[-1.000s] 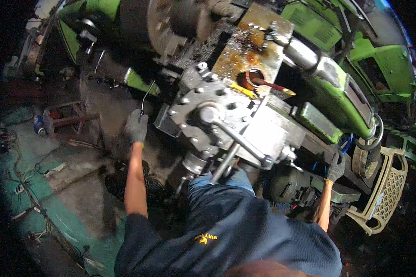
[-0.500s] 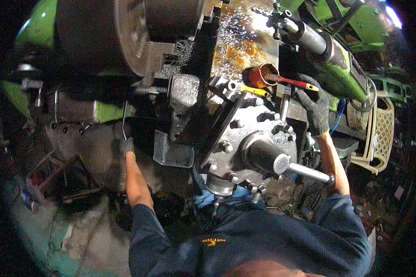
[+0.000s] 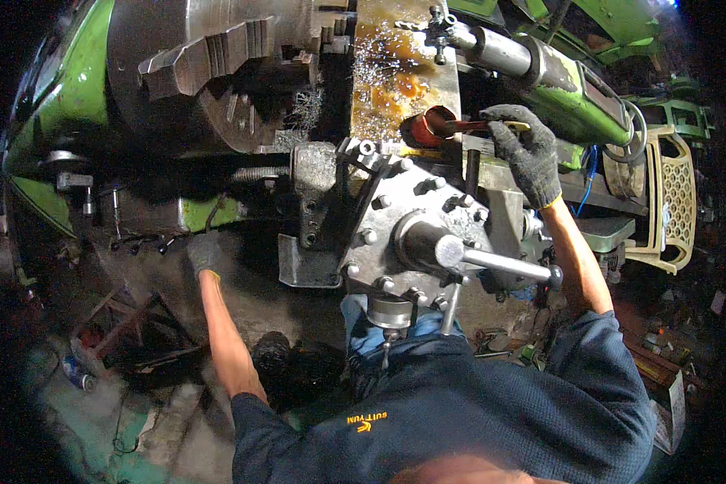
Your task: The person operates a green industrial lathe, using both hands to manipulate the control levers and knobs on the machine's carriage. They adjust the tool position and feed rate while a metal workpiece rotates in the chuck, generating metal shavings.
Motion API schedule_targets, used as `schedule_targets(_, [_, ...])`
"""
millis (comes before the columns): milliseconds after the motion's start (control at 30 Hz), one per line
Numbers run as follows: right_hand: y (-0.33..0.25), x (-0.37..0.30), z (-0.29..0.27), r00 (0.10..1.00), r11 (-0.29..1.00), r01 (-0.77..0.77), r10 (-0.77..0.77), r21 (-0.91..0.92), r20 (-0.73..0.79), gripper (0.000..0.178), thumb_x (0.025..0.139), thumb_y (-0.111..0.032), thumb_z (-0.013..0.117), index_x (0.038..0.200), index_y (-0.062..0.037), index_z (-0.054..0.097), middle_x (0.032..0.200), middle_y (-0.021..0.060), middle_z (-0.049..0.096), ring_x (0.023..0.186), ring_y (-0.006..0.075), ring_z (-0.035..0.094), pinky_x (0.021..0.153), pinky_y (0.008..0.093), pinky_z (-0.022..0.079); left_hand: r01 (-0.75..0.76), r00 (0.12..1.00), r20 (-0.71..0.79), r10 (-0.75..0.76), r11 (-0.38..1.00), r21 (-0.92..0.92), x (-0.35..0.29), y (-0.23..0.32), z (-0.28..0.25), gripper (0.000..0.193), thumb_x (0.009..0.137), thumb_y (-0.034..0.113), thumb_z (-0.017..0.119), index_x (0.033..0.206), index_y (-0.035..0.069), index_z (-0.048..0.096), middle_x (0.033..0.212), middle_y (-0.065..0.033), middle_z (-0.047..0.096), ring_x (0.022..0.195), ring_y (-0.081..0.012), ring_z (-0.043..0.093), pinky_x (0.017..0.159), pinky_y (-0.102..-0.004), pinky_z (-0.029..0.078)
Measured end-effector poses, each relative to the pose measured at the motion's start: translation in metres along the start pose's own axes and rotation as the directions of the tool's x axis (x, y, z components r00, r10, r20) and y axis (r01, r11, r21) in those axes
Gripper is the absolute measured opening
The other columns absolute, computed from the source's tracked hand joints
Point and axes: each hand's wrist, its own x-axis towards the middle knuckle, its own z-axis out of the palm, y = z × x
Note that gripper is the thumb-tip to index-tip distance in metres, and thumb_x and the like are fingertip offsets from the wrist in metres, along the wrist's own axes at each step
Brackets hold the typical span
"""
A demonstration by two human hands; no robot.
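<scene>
Gloves cover both your hands. Your left hand (image 3: 204,252) rests low against the dark front of the green lathe (image 3: 52,97), below the big grey chuck (image 3: 210,73); whether its fingers are curled or flat you cannot tell. At the centre sits the grey tool turret (image 3: 415,234), round-faced, studded with bolt heads, a bright steel handle (image 3: 500,262) sticking out to the right. Behind it, a red cup (image 3: 421,127) stands on the oil-stained slide. Your right hand (image 3: 524,149) closes around a red-and-yellow handled tool (image 3: 480,126) whose end lies in that cup. Far right, a cream plastic grille (image 3: 671,202) leans beside the machine.
</scene>
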Motion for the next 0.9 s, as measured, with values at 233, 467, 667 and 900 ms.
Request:
schedule_targets(233, [-0.026,0.006,-0.016,0.86,0.816,0.496,-0.415,-0.297,0.295,0.021,0.085,-0.017,0.075,0.105,-0.0105,0.072,0.102,0.0109,0.067,0.099,0.0352,0.062,0.086,0.0458,0.053,0.219,0.732,0.436,-0.523,-0.425,-0.878,0.001,0.017,0.014,0.009,0.09,0.014,0.069,0.082,0.01,0.069,0.064,-0.004,0.062,0.054,-0.0183,0.06,0.045,-0.0315,0.045])
schedule_targets(467, [-0.031,0.01,-0.026,0.811,0.764,0.576,-0.49,-0.291,0.321,0.023,0.081,-0.01,0.072,0.104,-0.0128,0.073,0.102,0.0106,0.068,0.1,0.0355,0.062,0.088,0.0466,0.053,0.284,0.673,0.56,-0.483,-0.531,-0.798,0.002,0.038,-0.023,0.02,0.09,0.012,0.072,0.074,0.013,0.06,0.062,0.0003,0.052,0.046,-0.0109,0.048,0.038,-0.0252,0.036])
schedule_targets(667, [-0.035,0.003,-0.035,0.907,0.876,0.415,-0.377,-0.245,0.188,0.016,0.085,-0.011,0.075,0.101,-0.0103,0.075,0.098,0.0109,0.071,0.097,0.0318,0.067,0.088,0.0424,0.054,0.327,0.654,0.578,-0.487,-0.507,-0.798,0.011,0.031,-0.027,0.016,0.091,0.016,0.073,0.08,0.013,0.062,0.067,-0.0022,0.056,0.048,-0.013,0.051,0.039,-0.0261,0.039])
schedule_targets(900, [-0.029,-0.003,-0.029,0.981,0.978,-0.159,0.171,0.136,-0.086,0.021,0.098,-0.02,0.07,0.109,-0.004,0.076,0.1,0.0047,0.076,0.088,0.0118,0.068,0.081,0.0293,0.055,0.205,0.819,0.341,-0.462,-0.319,-0.925,-0.011,0.028,0.01,0.015,0.096,0.024,0.069,0.104,0.012,0.066,0.085,-0.0066,0.066,0.058,-0.0165,0.059,0.045,-0.0303,0.046])
